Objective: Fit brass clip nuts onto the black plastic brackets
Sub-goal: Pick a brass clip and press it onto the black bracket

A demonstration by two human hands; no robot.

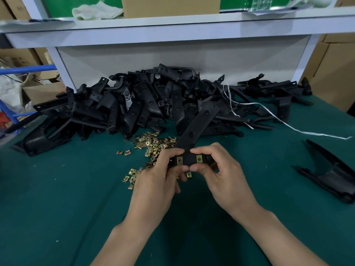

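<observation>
Risk on the left first: left hand (159, 169) pinches the near end of the black plastic bracket (194, 129) between thumb and forefinger, right over one brass clip nut (179, 160); if that nut sits skewed, thumb pressure could jam it crooked or spring it off the edge; a second clip nut (199, 159) sits just beside it toward the right, and pushed short its hole may miss the bracket's hole; right hand (221, 169) grasps the same end, thumb under, fingers curled over; the bracket's long arm sticks out away from the body, unsupported, so a hard push could twist it in the grip; one loose nut (189, 175) shows just below the thumbs, held or lying on the cloth I cannot tell; if held, it could drop. Surface: green cloth-covered bench (67, 208); scatter of loose clip nuts (151, 144) left of the hands; heap of black brackets (144, 104) behind, white strap (269, 116) trailing out to the right; lone bracket (330, 175) far right. Room: blue rail (26, 70) far left; white shelf (172, 29) above with rag (98, 10) and cardboard box (171, 6); cartons (334, 73) at right.
</observation>
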